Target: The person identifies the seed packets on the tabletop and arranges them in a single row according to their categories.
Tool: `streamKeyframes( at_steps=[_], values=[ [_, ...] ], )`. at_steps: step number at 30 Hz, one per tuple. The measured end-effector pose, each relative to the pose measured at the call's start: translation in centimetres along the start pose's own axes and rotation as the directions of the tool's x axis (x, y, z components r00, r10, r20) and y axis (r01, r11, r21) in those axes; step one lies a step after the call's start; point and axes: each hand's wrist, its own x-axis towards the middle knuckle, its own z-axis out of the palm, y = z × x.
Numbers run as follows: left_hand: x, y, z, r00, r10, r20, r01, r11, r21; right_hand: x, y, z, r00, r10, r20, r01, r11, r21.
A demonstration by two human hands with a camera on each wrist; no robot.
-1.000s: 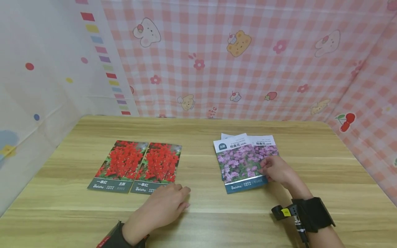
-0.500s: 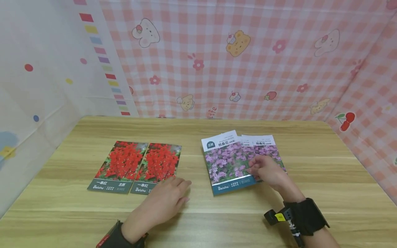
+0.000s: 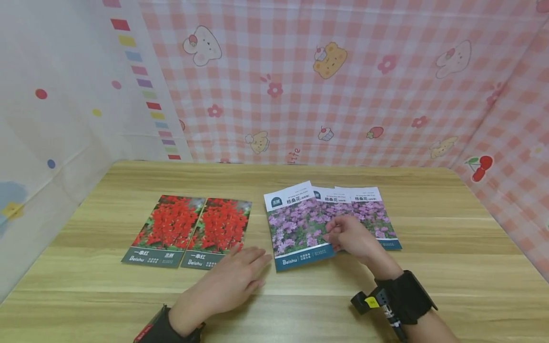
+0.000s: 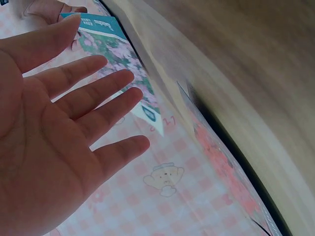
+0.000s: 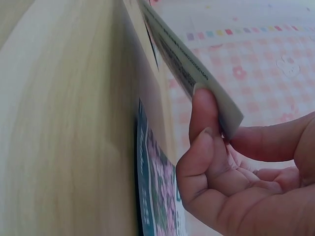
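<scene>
I see my right hand (image 3: 349, 237) pinching the leftmost purple packet (image 3: 296, 228), lifted off the desk (image 3: 429, 276) beside two others. Left hand (image 3: 233, 281) flat, fingers spread, holding nothing, near the red packets (image 3: 193, 228).

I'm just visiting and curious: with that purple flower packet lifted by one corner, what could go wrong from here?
The right hand pinches the purple flower seed packet only at one edge, so it might slip or bend. It overlaps two more purple packets, which may get dragged along. The left hand could nudge the red flower packets.
</scene>
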Motion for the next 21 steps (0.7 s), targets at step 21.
streamKeyframes(
  at_steps=[21],
  values=[
    [-0.3, 0.4, -0.1, 0.981, -0.016, 0.195, 0.018, 1.000, -0.007, 0.7, 0.0, 3.3, 0.997, 0.066, -0.027, -0.068, 0.994, -0.083]
  ],
)
